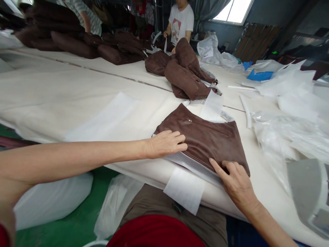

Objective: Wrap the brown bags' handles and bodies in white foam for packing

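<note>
A brown leather-look handbag (205, 137) lies flat near the table's front edge, with a zipper across its upper part. White paper (210, 104) sticks out behind it. My left hand (167, 144) rests palm down on the bag's left side, its fingers slightly bent and lying on the surface. At the lower right corner, my right hand (238, 181) touches the bag with its thumb stretched out apart from the bent fingers. Under the bag's front edge, a white sheet (185, 188) hangs over the table edge.
More stuffed brown bags (187, 75) lie beyond, with a large pile (59, 27) at the back left. Clear plastic bags (288, 140) and a grey device (307, 195) are at the right. A person in a white T-shirt (181, 22) stands across the table (64, 92).
</note>
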Demonstrator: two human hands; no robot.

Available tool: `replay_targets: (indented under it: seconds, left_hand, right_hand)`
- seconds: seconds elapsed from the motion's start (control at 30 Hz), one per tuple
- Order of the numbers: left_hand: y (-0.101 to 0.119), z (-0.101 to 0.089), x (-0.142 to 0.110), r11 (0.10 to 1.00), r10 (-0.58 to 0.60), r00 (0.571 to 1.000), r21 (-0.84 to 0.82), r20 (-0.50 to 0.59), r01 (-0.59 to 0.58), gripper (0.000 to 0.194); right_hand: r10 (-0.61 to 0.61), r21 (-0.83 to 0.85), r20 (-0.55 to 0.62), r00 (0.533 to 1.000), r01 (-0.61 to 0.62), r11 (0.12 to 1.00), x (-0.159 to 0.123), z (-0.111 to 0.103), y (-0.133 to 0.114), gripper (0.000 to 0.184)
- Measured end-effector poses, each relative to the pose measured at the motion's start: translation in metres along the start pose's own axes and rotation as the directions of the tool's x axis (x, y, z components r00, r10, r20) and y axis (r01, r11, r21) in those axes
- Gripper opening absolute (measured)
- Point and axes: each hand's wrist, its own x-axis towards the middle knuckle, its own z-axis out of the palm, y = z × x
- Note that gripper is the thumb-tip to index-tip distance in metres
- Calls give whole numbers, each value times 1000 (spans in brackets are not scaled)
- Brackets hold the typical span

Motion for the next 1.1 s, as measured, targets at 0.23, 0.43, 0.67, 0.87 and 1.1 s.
replay_targets:
  seconds: [0.23, 0.43, 0.67, 0.87, 1.1]
  left_hand:
    - [16, 27, -32, 991, -128, 985, -45, -112, 124, 24]
    - [3, -11, -2, 918, -143, 965, -336, 218, 212, 24]
    - [21, 31, 38, 934, -157, 983, -338, -90, 118, 45]
    - [28, 44, 28, 931, -135, 991, -341, 6, 129, 77]
    - [27, 42, 28, 924, -140, 989, -353, 52, 149, 90]
  right_hand:
    - [-100, 44, 40, 994, 98, 994, -5, 5, 4, 48]
    - [-88, 57, 40, 995, 86, 995, -4, 8, 0, 48]
    - [-96, 69, -20, 995, 97, 993, -9, 18, -2, 48]
    - [-67, 394, 190, 979, -13, 919, 10, -9, 17, 44]
    - [645, 650, 334, 688, -663, 371, 105, 9, 107, 34]
